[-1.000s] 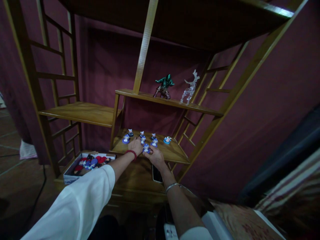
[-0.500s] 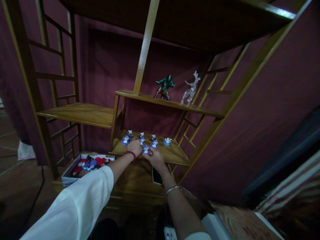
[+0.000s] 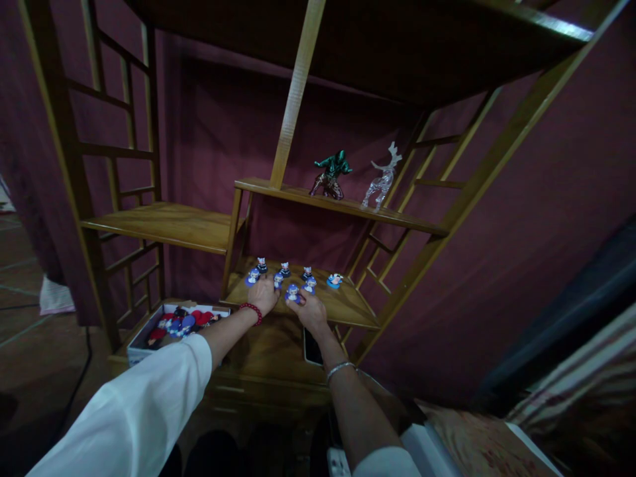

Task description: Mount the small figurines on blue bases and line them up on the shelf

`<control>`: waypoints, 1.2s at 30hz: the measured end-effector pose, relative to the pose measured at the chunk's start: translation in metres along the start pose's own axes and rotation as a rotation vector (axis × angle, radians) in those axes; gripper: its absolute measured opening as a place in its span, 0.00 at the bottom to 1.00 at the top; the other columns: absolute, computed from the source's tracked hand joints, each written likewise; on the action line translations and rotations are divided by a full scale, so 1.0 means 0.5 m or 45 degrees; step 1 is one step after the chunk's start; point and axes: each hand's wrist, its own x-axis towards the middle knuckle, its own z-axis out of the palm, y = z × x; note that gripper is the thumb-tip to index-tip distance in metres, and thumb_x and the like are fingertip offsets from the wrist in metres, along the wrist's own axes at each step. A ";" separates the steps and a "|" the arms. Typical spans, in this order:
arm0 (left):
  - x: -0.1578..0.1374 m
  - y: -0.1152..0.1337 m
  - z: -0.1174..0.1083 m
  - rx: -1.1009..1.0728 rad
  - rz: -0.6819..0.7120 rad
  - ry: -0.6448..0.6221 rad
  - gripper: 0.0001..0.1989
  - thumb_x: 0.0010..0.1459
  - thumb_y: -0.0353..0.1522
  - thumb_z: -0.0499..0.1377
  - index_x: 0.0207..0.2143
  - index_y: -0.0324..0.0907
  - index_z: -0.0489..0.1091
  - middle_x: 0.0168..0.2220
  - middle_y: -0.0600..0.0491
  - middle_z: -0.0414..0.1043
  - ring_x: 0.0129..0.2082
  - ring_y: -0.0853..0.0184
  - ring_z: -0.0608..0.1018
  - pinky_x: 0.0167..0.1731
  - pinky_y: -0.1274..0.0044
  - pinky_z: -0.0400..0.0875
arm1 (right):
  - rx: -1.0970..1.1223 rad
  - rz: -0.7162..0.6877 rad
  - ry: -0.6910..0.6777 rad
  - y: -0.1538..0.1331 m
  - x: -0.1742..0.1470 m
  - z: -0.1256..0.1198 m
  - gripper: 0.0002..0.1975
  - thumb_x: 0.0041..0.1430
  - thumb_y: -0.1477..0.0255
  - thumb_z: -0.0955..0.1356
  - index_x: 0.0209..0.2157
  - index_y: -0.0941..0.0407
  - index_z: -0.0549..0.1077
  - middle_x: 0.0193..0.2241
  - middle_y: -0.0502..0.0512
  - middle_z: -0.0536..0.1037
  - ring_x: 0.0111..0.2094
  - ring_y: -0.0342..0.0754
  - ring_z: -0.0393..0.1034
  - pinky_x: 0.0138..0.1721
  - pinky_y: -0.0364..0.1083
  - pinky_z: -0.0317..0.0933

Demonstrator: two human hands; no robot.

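On the lower wooden shelf [image 3: 342, 306], small purple-and-white figurines stand on round purple bases. My right hand [image 3: 313, 313] has its thumb and fingers closed around one purple figurine [image 3: 292, 292] at the shelf's front. My left hand [image 3: 263, 295], with a red bead bracelet, reaches in from the left, its fingers bent at another purple figurine [image 3: 278, 281]; its fingertips are partly hidden. Behind my left hand is a third purple figurine [image 3: 253, 277], and one more purple figurine [image 3: 310, 285] stands just behind my right hand.
Dark cat-eared figurines [image 3: 285, 269] line the back, with a blue-based figurine [image 3: 334, 281] on the right. Above stand a green-and-bronze statuette [image 3: 332, 173] and a clear deer [image 3: 381, 182]. A box [image 3: 142, 354] of figurines sits lower left; a phone [image 3: 312, 348] lies below.
My left hand has shifted left, and the purple figurine at its fingers moved left with it. My right hand's figurine sits slightly farther back. The camera view has shifted a little.
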 end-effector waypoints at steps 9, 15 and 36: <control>-0.017 0.000 0.006 -0.046 -0.070 0.070 0.20 0.54 0.34 0.51 0.49 0.39 0.55 0.47 0.43 0.63 0.44 0.61 0.71 0.39 0.74 0.65 | -0.241 0.034 0.078 -0.004 0.027 0.029 0.13 0.48 0.60 0.65 0.35 0.51 0.71 0.29 0.50 0.74 0.30 0.44 0.66 0.28 0.41 0.55; -0.016 -0.001 0.011 -0.052 -0.065 0.099 0.21 0.54 0.34 0.50 0.50 0.39 0.54 0.46 0.43 0.64 0.43 0.61 0.71 0.38 0.74 0.65 | -0.206 0.002 0.075 -0.011 0.037 0.041 0.14 0.50 0.64 0.65 0.39 0.52 0.69 0.32 0.52 0.75 0.33 0.46 0.67 0.33 0.42 0.57; -0.008 -0.006 0.028 0.003 -0.035 0.181 0.19 0.54 0.36 0.50 0.47 0.38 0.57 0.46 0.43 0.64 0.43 0.61 0.71 0.38 0.74 0.66 | -0.391 0.224 0.185 -0.056 0.030 0.054 0.25 0.54 0.63 0.63 0.52 0.56 0.58 0.42 0.57 0.72 0.45 0.51 0.63 0.41 0.45 0.55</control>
